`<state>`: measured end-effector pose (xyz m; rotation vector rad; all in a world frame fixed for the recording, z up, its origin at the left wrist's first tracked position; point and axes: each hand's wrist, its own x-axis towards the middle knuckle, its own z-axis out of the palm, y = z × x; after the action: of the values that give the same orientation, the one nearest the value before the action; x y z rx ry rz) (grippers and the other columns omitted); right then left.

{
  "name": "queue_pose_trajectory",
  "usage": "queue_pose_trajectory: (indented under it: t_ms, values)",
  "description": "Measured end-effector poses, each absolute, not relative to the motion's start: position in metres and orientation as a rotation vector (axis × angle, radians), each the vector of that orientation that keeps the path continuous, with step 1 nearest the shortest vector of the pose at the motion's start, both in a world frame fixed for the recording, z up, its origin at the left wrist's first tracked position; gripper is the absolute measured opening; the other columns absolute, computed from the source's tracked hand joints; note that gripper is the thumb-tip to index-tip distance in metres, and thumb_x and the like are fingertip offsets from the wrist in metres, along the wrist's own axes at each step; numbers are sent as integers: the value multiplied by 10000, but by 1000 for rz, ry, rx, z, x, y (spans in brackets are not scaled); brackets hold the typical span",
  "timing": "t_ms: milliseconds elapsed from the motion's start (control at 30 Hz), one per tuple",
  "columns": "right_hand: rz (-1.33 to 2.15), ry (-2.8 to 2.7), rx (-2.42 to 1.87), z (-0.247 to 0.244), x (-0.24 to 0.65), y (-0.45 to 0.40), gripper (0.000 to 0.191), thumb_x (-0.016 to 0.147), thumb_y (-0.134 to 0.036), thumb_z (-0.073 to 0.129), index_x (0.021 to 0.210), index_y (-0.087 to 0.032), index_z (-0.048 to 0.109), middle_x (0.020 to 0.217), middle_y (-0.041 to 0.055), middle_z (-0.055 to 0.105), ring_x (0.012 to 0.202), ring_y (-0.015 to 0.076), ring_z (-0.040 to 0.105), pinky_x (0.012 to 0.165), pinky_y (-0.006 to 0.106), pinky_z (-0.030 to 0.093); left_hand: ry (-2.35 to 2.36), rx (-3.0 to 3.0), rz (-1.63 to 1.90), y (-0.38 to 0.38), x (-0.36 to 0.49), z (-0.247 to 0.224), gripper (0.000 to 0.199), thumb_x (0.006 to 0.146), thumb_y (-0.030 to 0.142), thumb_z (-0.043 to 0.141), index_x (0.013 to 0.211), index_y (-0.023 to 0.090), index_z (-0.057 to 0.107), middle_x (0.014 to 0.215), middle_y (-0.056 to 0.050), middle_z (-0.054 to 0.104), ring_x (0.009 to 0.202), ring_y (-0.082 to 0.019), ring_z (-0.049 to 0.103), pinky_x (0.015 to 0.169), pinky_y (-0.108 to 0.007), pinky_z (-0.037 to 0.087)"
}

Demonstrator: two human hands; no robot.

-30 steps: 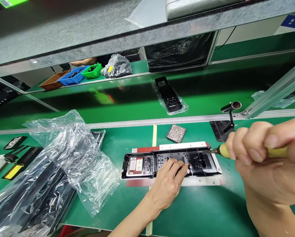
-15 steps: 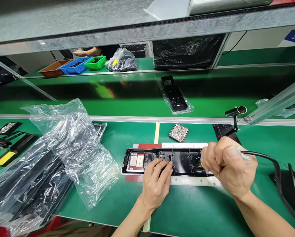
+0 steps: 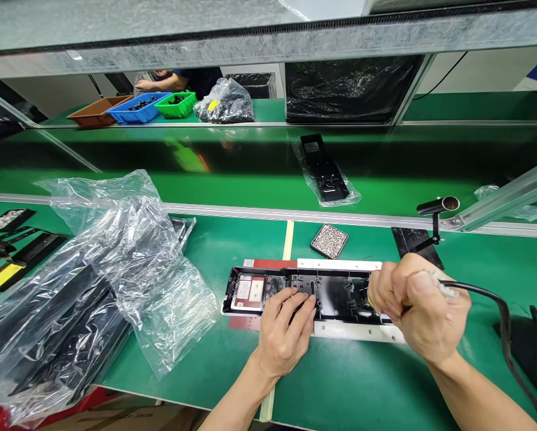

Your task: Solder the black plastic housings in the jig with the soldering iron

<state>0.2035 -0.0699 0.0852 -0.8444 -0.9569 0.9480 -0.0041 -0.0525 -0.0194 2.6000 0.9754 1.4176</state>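
A long black plastic housing [image 3: 340, 294] lies open side up between white strips on the green bench. My left hand [image 3: 286, 335] rests on its near edge, fingers spread and fingertips inside, left of its middle. My right hand [image 3: 421, 305] is closed in a fist round a corded tool over the housing's right part. The tool's black cable [image 3: 484, 288] leaves the fist to the right; the tool's body is mostly hidden by the fingers. A label and a pale block show in the housing's left end.
Bagged black parts [image 3: 70, 311] cover the bench's left side. A speckled square pad [image 3: 329, 241] lies behind the housing. A metal tube on a bracket [image 3: 437, 206] stands at right. Bins [image 3: 137, 108] and a person's arm [image 3: 163, 82] are beyond.
The camera view has shifted slightly. Both hands keep nearly the same places on and over the housing. More of the other person's arm shows at the back.
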Motion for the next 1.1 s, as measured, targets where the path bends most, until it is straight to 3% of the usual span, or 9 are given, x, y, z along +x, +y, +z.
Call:
queue_pose_trajectory:
  t_ms: [200,367,467,567,733,1100]
  values:
    - [941,-991,-889,70,206,-78,331,1039,-323,574,726,-219,556,537,-28,461,474,125,414,444,280,325,965,2528,1239,-45,-5,-9,297,952,25,638,1209,164,692,1064,-88,758,1039,-236,646,943,-457,591]
    - [922,-1050,-911,63,208,-76,377,1074,-267,485,704,-216,534,555,-15,479,500,130,463,467,286,341,948,2540,876,13,8,0,227,1028,211,601,1228,203,708,1009,-72,755,978,-239,642,873,-433,593]
    - [905,-1050,-889,63,208,-74,374,1076,-271,478,709,-216,528,554,-19,467,492,127,453,458,281,333,944,2574,633,59,27,2,195,1010,247,630,1168,201,735,1003,-66,759,1000,-251,649,921,-427,567]
    - [905,-1046,-893,59,207,-76,369,1069,-291,501,709,-216,523,559,-18,454,497,131,447,469,288,336,905,2582,449,96,52,0,157,999,189,608,1016,204,763,927,-40,755,944,-228,655,868,-353,552]
    - [907,-1064,-888,53,206,-81,342,1062,-277,502,726,-219,529,564,-15,453,507,143,452,476,295,337,872,2635,366,126,85,-8,202,945,69,594,872,172,751,865,-41,748,890,-216,640,906,-334,518]
    - [895,-1085,-887,50,204,-81,325,1071,-255,480,750,-219,518,578,-18,463,507,132,458,477,286,343,725,2890,276,131,98,-22,233,1011,159,551,861,144,729,904,-103,709,950,-261,599,923,-397,490]
